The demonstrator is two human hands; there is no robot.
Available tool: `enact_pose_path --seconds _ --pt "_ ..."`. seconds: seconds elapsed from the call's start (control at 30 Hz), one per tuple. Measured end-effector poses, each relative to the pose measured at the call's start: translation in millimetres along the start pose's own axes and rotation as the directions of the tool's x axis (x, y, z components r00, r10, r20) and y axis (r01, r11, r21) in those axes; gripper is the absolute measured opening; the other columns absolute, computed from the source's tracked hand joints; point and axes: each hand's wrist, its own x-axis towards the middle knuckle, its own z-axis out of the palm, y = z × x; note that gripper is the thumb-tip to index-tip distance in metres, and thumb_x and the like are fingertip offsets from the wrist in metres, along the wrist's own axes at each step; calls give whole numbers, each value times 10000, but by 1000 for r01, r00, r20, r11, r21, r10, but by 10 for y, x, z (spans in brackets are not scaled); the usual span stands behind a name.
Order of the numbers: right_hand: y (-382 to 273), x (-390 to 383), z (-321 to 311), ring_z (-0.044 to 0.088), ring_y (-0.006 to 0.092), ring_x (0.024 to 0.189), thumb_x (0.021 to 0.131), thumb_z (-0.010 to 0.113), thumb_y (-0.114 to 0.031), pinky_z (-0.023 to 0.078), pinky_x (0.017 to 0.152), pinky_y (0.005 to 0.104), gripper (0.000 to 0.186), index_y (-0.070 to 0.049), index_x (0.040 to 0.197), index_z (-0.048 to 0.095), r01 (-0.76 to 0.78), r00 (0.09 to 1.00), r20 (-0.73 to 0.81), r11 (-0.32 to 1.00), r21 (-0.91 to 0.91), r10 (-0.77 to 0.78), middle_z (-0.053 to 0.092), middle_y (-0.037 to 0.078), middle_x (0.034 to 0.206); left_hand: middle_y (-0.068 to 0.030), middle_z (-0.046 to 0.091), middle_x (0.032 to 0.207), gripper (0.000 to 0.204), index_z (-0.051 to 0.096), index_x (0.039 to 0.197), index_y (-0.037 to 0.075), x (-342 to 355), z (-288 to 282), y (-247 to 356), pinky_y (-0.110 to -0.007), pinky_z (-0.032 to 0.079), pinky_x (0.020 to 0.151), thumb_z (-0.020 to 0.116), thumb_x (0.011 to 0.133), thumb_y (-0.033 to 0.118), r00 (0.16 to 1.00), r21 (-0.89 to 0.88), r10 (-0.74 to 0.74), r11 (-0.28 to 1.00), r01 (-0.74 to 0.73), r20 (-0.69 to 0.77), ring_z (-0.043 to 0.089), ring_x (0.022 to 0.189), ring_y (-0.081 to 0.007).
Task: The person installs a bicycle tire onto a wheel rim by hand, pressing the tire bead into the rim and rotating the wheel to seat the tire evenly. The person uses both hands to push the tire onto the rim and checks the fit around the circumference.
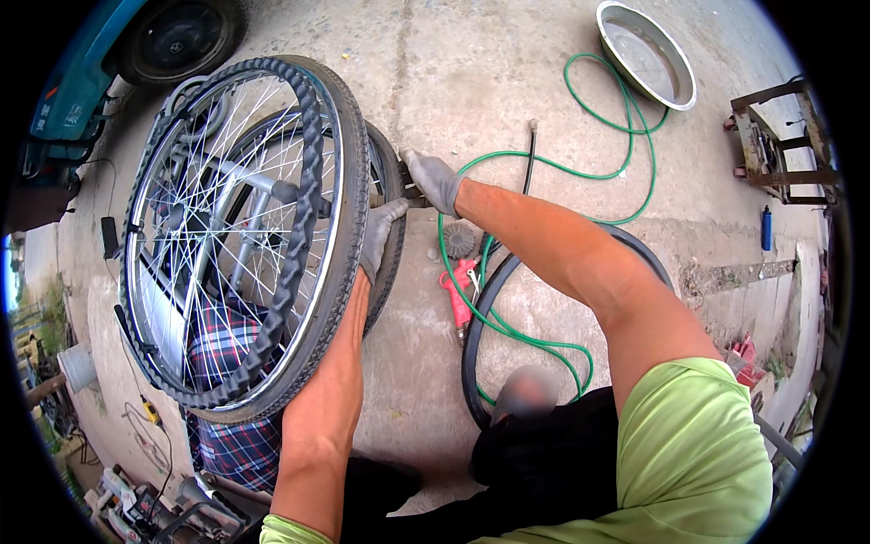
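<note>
A wheelchair with spoked wheels fills the left side. Its near wheel [349, 136] has a black tyre and a wavy black hand rim [304, 208]; the second wheel [391, 263] shows behind it. My left hand [379, 238], in a grey glove, is between the two tyres, its fingers bent over the second wheel's tyre. My right hand [437, 181], gloved too, is just right of that wheel, fingers curled at a dark part that is mostly hidden. A plaid cloth [237, 444] shows through and below the spokes.
A green hose [544, 343] loops over the concrete beside a red air gun [459, 295] and a loose black tyre [473, 363]. A metal basin [645, 56] lies at the far right, near a rusty frame [784, 145]. A teal vehicle [82, 72] stands far left.
</note>
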Motion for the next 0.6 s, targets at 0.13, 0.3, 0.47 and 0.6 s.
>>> enact_pose_path --seconds 0.13,0.3,0.47,0.6 --pt "-121 -174 8 655 260 981 1056 268 -459 566 860 436 556 -38 1241 580 -364 931 212 788 498 296 668 156 1149 -97 647 762 350 618 1084 -92 -249 63 421 -304 478 465 740 854 142 977 -204 -210 956 210 23 599 558 -169" --pt "-85 -149 20 650 234 963 1043 285 -486 545 862 435 521 -108 1166 623 -392 912 317 785 480 261 680 112 1115 -70 614 699 292 605 1022 -57 -126 -9 144 -307 444 388 747 861 139 990 -249 -127 959 137 58 561 487 -153" --pt "-23 -100 -47 630 200 944 1004 334 -617 499 824 406 576 -152 1154 640 -559 812 457 706 435 362 683 78 1096 -72 628 704 274 632 1035 -44 22 -78 -128 -295 456 388 725 883 165 997 -155 -75 985 80 32 555 476 -146" --pt "-149 -221 -3 613 150 848 973 349 -688 468 762 346 610 -177 1147 633 -614 754 556 677 406 351 686 15 1059 -78 643 715 246 654 1036 -31 -40 -151 9 -289 465 397 694 906 174 983 -226 -175 957 185 64 573 491 -152"
